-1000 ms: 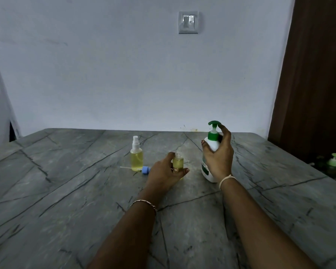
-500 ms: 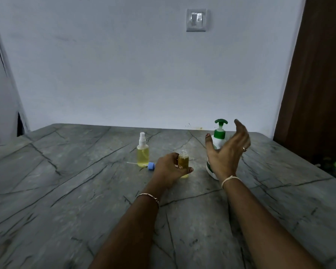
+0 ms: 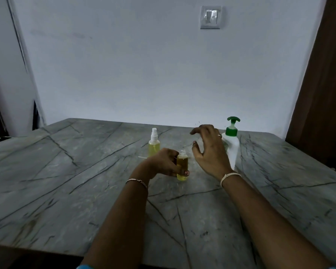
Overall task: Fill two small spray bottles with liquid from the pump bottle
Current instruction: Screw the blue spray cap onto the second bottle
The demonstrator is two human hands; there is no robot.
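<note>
Two small bottles with yellow liquid stand on the grey veined table (image 3: 66, 181). At the left is the capped spray bottle (image 3: 154, 144), upright, with a white spray head on it, and no hand touches it. Just beside its foot a thin pale tube (image 3: 141, 157) lies on the table; most of it is hidden behind the left hand.

The left hand (image 3: 163, 162) comes next. Its fingers and thumb are curled round the open small bottle (image 3: 182, 166), which has no cap on its threaded neck and is filled nearly to the shoulder. This bottle is upright and its bottom seems to rest on the table, just in front of the capped one and to its right. A thin bracelet (image 3: 137, 182) is on the left wrist.

To the right, the right hand (image 3: 209, 150) hangs above the table with the fingers spread wide and loosely bent, and it holds nothing; it is a little blurred. A ring (image 3: 219, 135) is on one finger and a pale band (image 3: 229, 176) is on the wrist.

Behind this hand stands the pump bottle (image 3: 233, 150), white with a green pump head, upright on the table. The hand covers its left side, so I cannot tell if they touch. On the wall above is a light switch (image 3: 211, 17), and at the far right a dark wooden door (image 3: 322, 84).
</note>
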